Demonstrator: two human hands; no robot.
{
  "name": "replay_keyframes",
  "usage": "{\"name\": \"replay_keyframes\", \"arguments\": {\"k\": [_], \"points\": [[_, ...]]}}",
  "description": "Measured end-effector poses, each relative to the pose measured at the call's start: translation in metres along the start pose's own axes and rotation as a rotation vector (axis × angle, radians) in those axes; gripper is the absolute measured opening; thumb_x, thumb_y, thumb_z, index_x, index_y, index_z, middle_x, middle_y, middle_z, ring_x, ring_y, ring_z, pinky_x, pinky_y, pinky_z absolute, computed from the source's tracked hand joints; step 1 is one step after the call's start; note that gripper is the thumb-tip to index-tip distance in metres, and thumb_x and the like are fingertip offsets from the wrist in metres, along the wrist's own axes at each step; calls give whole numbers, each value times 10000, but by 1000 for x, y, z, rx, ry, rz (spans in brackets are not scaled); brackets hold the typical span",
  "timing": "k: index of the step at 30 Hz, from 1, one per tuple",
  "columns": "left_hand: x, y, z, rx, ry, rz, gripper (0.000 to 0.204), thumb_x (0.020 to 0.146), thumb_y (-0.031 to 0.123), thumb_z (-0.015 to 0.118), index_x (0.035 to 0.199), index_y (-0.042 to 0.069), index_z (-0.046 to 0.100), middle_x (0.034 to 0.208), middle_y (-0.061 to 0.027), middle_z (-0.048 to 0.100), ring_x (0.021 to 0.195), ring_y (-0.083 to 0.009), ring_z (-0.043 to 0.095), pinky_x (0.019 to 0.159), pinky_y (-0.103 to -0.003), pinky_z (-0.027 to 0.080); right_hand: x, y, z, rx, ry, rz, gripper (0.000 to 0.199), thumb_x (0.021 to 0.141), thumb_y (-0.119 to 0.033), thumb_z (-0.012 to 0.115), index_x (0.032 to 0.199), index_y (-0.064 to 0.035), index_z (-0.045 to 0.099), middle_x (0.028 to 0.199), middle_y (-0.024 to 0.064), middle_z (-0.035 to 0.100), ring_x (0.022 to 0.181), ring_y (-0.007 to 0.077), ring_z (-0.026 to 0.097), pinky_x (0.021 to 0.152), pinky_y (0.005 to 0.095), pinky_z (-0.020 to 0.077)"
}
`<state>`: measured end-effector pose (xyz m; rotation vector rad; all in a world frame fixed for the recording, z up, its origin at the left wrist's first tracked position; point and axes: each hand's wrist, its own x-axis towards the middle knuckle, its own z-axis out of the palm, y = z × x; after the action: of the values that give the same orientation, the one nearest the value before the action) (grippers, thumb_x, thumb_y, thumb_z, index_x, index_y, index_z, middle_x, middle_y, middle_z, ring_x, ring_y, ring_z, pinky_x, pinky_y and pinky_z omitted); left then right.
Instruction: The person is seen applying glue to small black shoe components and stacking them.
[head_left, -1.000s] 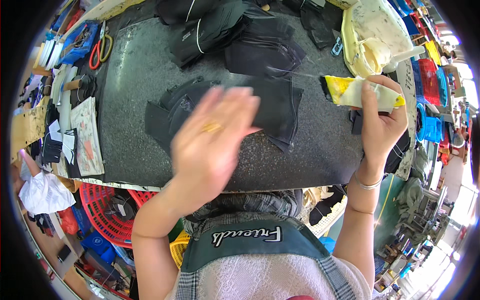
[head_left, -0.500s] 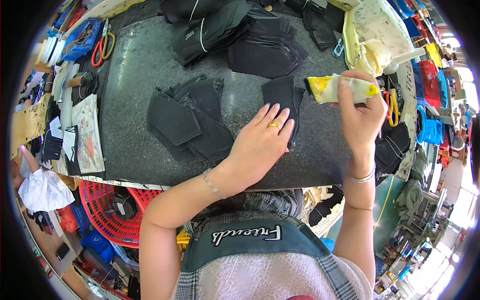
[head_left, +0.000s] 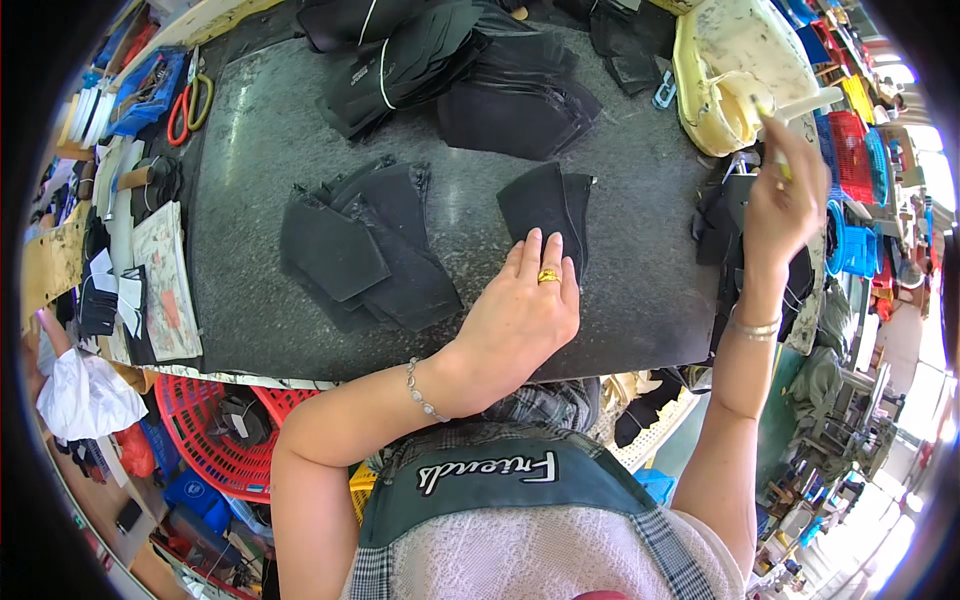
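Observation:
My left hand (head_left: 525,315) lies flat, fingers stretched out, its tips on the lower part of a small set of black fabric pieces (head_left: 535,205). My right hand (head_left: 788,200) is raised at the table's right side, beside a yellowed, stained plastic container (head_left: 690,85). Its fingers are closed and somewhat blurred. Only a bit of the yellow-and-white handle of a brush (head_left: 784,168) shows between them; the brush's dark end is hidden. A cream-coloured pot (head_left: 738,105) sits in the container, close to my fingertips. Left of my left hand lies a loose pile of black pieces (head_left: 335,250).
Banded stacks of black pieces (head_left: 410,70) lie at the far side, with an unbanded stack (head_left: 515,110) beside them. Scissors (head_left: 188,108) and a blue tray (head_left: 150,90) are at the far left. A red basket (head_left: 205,450) stands below the table's near edge.
My right hand has moved right, from above the table beside the black pieces to the container, taking the brush with it. The left hand stays on the pieces, its tips now lower on them.

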<state>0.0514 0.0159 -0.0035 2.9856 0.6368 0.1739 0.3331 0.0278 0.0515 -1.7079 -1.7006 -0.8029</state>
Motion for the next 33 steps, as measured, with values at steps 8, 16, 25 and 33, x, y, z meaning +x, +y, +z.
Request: {"name": "replay_keyframes", "arguments": {"k": [8,16,25,33], "points": [[-5,14,10,13,68,-40,420,764,78,597,1139,-110,610,1213,-332,590,1126,-450,602,978,-447,505,-29,-78,-15,475,-424,303,426,776,-175,790,1144,-20,642,1023,152,695,836,177,688,739,312,524],[1,22,15,42,105,-77,360,771,79,595,1074,-115,621,1155,-335,617,1088,-460,620,946,-470,521,-17,-81,49,811,-1149,719,229,828,-151,754,855,61,672,662,83,668,533,112,636,523,246,520],[1,24,18,32,134,-97,333,784,77,591,1058,-110,618,1151,-351,610,1082,-470,622,944,-478,523,-20,-57,39,1159,-1165,759,216,935,-18,557,1095,121,595,820,158,699,756,199,721,673,275,584],[-7,22,16,29,87,-98,337,819,93,588,1081,-118,602,1154,-340,616,1119,-472,600,975,-486,496,37,-20,-19,785,-621,537,183,967,-109,577,936,49,662,721,64,677,620,121,661,584,221,517]]}}
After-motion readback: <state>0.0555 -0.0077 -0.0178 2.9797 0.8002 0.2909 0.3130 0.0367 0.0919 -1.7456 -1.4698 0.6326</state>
